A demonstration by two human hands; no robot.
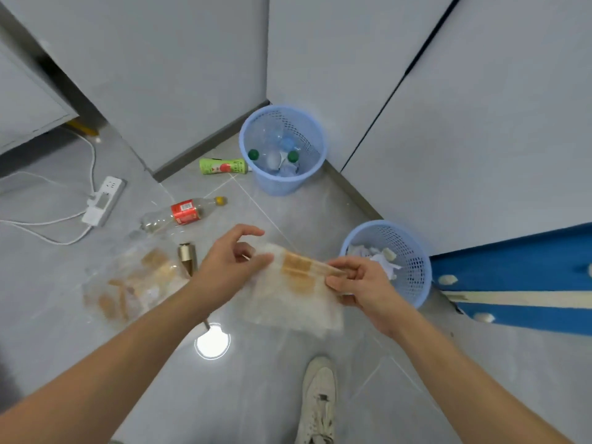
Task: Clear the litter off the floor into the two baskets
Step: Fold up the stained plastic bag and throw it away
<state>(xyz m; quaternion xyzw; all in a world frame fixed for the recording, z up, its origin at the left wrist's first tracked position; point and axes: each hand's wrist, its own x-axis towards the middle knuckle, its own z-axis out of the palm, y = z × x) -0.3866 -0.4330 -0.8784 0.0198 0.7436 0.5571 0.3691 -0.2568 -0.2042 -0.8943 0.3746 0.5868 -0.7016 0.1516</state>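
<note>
Litter in play is a clear plastic bag (294, 290) with orange print, held up at the middle of the frame between both hands. Left hand (230, 261) pinches its left edge, forefinger raised; right hand (358, 283) grips the right edge with curled fingers. Just right of them stands the near basket (413, 283), holding crumpled paper. At upper centre the far basket (307, 184) holds clear bottles. On the floor lie a green bottle (222, 166) touching the far basket, a red-labelled bottle (182, 213) left of centre, and another clear bag (134, 283) at mid left. A small metal cylinder (187, 256) sits beside that bag. A white power strip (104, 200) lies at far left. A white shoe (318, 402) shows at the bottom.
</note>
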